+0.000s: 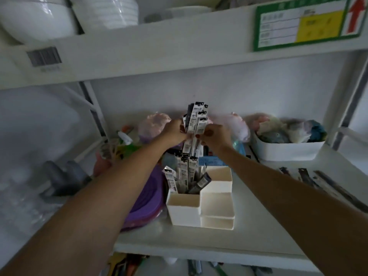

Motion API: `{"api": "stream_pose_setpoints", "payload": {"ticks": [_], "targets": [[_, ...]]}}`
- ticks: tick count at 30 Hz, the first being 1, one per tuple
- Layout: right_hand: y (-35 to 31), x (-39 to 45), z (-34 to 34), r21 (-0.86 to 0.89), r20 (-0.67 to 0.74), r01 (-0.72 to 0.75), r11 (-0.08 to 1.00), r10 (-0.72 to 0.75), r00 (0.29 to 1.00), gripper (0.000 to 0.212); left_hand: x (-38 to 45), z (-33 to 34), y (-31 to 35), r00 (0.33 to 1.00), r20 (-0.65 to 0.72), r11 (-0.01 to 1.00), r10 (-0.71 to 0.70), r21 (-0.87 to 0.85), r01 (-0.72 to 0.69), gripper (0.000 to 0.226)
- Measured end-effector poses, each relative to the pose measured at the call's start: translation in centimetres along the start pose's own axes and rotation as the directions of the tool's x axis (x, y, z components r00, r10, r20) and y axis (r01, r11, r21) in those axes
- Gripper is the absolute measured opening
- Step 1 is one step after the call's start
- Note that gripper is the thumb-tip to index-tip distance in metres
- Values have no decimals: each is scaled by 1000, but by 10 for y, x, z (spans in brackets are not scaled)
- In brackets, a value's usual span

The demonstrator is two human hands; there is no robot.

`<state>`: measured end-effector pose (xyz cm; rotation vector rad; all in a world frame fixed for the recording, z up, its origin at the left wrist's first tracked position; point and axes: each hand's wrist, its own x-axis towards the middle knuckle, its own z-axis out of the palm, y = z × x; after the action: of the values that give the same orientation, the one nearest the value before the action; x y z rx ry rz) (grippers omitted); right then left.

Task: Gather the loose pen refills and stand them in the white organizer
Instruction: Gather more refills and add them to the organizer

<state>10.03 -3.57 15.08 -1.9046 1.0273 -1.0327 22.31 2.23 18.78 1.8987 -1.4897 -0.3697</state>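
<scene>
White shelf (258, 232) fills frame; white organizer (201, 208) at center, some packaged refills (186, 174) standing in its back left compartment. Above it, left hand (175, 131) and right hand (214, 137) together pinch a bundle of refills (196, 120), upright. More loose refills (326, 184) lie at right.

A bundle of packaged pen refills (196, 121) stands upright above the white organizer (201, 206); more refills (186, 174) lean in its rear-left compartment, others loose (318, 182) at right.
</scene>
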Motion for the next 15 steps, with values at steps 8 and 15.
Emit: {"api": "stream_pose_setpoints", "payload": {"ticks": [8, 15], "targets": [[8, -5, 28, -161, 77, -21, 987, 34, 996, 21, 2, 7, -48, 992, 101, 996, -76, -37, 80, 37], [-1, 6, 25, -214, 111, 3, 977, 21, 994, 23, 12, -7, -50, 983, 183, 994, 5, -113, 16, 37]]}}
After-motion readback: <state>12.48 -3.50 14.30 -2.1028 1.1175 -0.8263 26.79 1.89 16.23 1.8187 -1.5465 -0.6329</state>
